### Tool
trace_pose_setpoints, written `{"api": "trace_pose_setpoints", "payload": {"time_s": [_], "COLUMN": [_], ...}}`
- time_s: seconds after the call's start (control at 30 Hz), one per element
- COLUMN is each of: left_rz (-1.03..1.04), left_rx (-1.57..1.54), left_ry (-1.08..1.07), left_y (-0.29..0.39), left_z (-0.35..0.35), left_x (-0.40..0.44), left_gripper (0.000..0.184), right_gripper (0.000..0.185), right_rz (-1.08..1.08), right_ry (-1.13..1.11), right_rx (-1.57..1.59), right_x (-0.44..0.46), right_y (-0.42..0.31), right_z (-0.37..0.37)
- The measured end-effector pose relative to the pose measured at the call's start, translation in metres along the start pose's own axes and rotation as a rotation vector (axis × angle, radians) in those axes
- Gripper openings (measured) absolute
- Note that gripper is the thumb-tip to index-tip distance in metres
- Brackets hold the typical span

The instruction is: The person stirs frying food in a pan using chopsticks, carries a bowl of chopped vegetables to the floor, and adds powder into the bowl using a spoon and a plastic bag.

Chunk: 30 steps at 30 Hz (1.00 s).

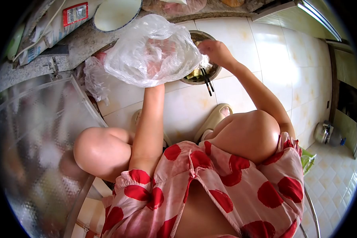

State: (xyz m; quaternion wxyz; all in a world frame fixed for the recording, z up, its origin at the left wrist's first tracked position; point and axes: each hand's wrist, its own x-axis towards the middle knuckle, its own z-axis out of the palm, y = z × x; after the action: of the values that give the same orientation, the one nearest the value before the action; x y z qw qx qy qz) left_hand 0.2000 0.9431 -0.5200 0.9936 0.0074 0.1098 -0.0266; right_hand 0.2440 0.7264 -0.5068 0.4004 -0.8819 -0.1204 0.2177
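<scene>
My left hand [158,55] shows blurrily through a crumpled clear plastic bag [123,59], which it holds up; its fingers are hard to make out. Just right of the bag stands a round metal bowl [218,71] on the floor. Pale chopped pieces [195,73] and a white powdery heap [205,63] lie in it. Black chopsticks [207,82] lean over the bowl's near rim. Over the bowl's upper part hangs my right hand [216,51], its fingers curled together and pointing toward the bag. Whatever they pinch, if anything, is hidden.
A white basin [117,15] and a printed packet [55,33] rest on the stone ledge at upper left. Another plastic bag [96,79] hangs below it. A glass-panelled door [39,150] borders the left. White tiles [277,59] cover the floor, with a plastic bottle [335,137] far right.
</scene>
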Motion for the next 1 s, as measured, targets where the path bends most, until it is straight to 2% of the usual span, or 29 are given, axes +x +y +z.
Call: {"api": "trace_pose_setpoints", "payload": {"time_s": [0.03,0.1,0.13,0.17,0.23,0.27,0.3,0.37,0.4,0.5,0.57,0.63,0.67,0.73,0.87,1.0], "left_rz": [0.002,0.015,0.016,0.001,-0.017,-0.014,-0.010,0.000,0.004,0.018,0.015,0.011,0.019,0.044,0.080,0.065], "left_rx": [0.001,0.083,0.083,0.085,0.087,0.175,0.228,0.312,0.327,0.337,0.340,0.338,0.357,0.407,0.506,0.532], "left_ry": [-0.001,0.039,0.039,-0.007,-0.056,-0.047,-0.065,-0.107,-0.124,-0.173,-0.194,-0.212,-0.219,-0.232,-0.258,-0.263], "left_y": [0.000,-0.001,0.000,-0.001,-0.002,-0.004,-0.005,-0.007,-0.005,-0.001,0.000,0.001,0.001,0.000,-0.001,0.000], "left_z": [0.001,0.001,0.000,-0.002,-0.006,-0.002,0.002,0.010,0.015,0.028,0.034,0.039,0.041,0.046,0.051,0.053], "left_x": [-0.001,-0.002,-0.002,-0.002,-0.001,-0.002,-0.005,-0.008,-0.008,-0.008,-0.008,-0.009,-0.009,-0.012,-0.014,-0.013], "left_gripper": [0.044,0.044,0.044,0.044,0.045,0.045,0.047,0.050,0.050,0.051,0.052,0.052,0.052,0.053,0.052,0.052], "right_gripper": [0.023,0.040,0.056,0.056,0.059,0.052,0.052,0.040,0.031,0.031,0.036,0.043,0.043,0.052,0.054,0.050], "right_rz": [-0.002,0.031,0.067,0.065,-0.133,-0.221,-0.222,0.041,-0.002,0.007,0.015,-0.048,-0.047,0.069,0.124,0.053], "right_ry": [-0.001,0.011,-0.098,-0.098,-0.191,-0.102,-0.100,0.001,0.100,0.165,0.144,0.087,0.090,-0.041,-0.108,-0.137], "right_rx": [0.000,0.699,0.919,0.921,0.775,0.616,0.616,0.548,0.587,0.626,0.619,0.422,0.425,0.380,0.461,0.589], "right_x": [0.002,0.004,0.000,-0.004,-0.007,-0.001,0.001,0.001,-0.001,-0.004,-0.003,-0.006,-0.007,-0.010,-0.016,-0.018], "right_y": [-0.001,-0.011,-0.015,-0.018,-0.025,-0.024,-0.020,-0.021,-0.025,-0.032,-0.022,-0.018,-0.015,-0.010,-0.014,-0.020], "right_z": [-0.001,-0.006,-0.013,-0.012,-0.009,0.001,0.000,-0.005,-0.009,-0.026,-0.027,-0.026,-0.026,-0.028,-0.035,-0.036]}}
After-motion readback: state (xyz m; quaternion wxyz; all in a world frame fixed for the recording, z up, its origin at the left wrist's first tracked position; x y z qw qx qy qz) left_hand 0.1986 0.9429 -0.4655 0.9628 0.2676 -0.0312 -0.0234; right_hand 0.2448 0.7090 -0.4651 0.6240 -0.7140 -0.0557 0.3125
